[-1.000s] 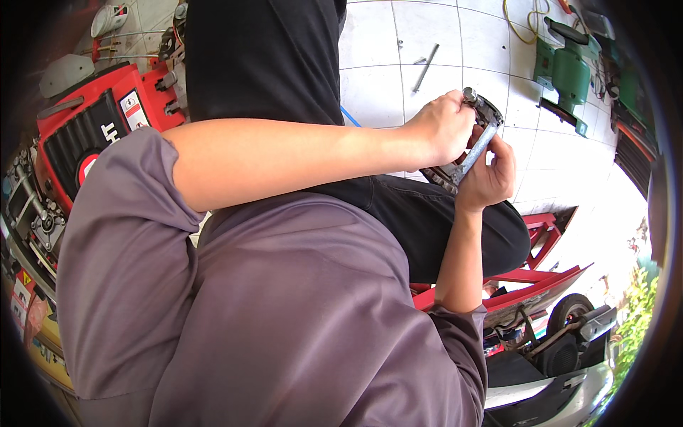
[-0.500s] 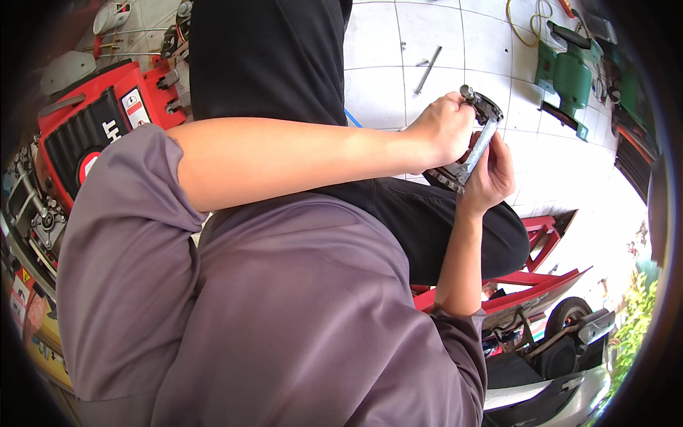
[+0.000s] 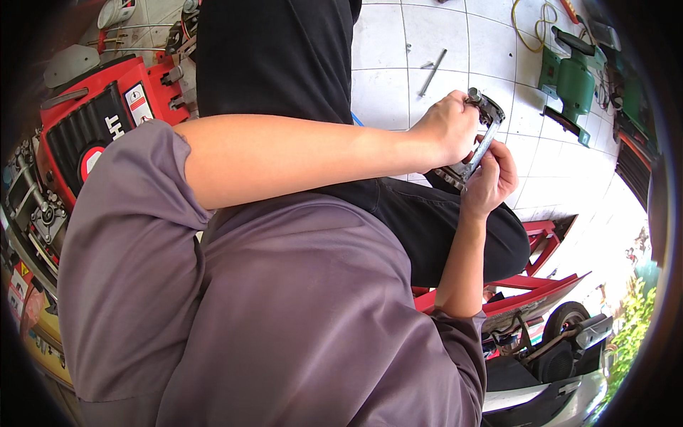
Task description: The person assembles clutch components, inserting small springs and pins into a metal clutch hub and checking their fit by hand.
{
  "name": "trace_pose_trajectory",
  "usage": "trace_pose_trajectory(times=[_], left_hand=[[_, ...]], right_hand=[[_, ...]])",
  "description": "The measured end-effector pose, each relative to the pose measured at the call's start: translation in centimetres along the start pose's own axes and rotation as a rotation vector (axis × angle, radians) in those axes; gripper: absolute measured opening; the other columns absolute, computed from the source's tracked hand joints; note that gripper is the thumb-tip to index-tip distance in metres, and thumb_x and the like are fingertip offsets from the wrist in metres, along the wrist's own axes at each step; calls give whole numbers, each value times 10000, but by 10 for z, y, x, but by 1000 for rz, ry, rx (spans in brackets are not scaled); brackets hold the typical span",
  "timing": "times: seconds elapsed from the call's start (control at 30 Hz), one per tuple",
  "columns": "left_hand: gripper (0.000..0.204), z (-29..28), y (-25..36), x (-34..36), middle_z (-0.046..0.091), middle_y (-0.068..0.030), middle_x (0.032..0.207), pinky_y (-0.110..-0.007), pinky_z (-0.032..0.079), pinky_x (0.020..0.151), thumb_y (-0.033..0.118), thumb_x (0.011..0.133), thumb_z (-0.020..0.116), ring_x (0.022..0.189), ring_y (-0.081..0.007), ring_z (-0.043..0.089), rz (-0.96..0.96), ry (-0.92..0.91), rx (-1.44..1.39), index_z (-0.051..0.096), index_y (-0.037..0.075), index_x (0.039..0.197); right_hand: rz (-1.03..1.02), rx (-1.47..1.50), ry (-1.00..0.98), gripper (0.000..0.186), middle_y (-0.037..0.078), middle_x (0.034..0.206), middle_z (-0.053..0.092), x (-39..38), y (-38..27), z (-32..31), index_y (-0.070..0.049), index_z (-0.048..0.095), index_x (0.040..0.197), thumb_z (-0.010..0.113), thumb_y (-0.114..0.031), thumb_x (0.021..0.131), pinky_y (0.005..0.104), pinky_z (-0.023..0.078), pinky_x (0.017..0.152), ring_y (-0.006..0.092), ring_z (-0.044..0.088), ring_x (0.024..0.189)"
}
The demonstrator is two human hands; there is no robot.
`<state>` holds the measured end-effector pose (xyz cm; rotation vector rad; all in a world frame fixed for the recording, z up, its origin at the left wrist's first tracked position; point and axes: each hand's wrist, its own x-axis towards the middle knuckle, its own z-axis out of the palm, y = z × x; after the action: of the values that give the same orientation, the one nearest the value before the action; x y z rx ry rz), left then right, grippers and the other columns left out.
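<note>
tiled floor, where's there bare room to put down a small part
Bare tile, one dark speck aside, lies between the metal rod and green machine, above the held metal part; more lies between the small loose piece and black trouser leg. Crowded: far left around the red machine, lower right around the red frame.

The person over there grips a metal part [image 3: 484, 147] with left hand [image 3: 448, 132] and right hand [image 3: 489, 183], near a metal rod [image 3: 433, 72] lying on white tiles [image 3: 379, 92].
</note>
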<state>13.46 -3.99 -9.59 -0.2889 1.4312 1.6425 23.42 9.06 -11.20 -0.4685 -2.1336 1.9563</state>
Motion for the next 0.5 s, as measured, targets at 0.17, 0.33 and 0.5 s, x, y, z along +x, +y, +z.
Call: trace_pose_trajectory(times=[0.17,0.33,0.5], left_hand=[[382,-2,9,-4,643,-231,846,-390,506,739,240,889,358,793,-313,656,-54,0,31,500,-60,1078],[317,-2,-1,3,591,-162,790,-359,502,610,202,907,369,681,-238,618,42,45,93,477,-51,1065],[382,-1,8,-3,639,-245,864,-404,495,742,235,899,380,824,-327,650,1,-14,128,455,-48,1145]], right_hand=[[42,97,106,250,102,886,626,-2,-16,25,108,571,1093,529,-38,895,227,480,688,104,567,724],[39,63,42,86,-1,772,572,3,-17,23,48,615,925,610,-25,879,175,375,551,33,461,616],[230,133,107,413,74,753,626,15,-32,32,10,370,1262,570,-70,910,156,358,495,39,480,545]])
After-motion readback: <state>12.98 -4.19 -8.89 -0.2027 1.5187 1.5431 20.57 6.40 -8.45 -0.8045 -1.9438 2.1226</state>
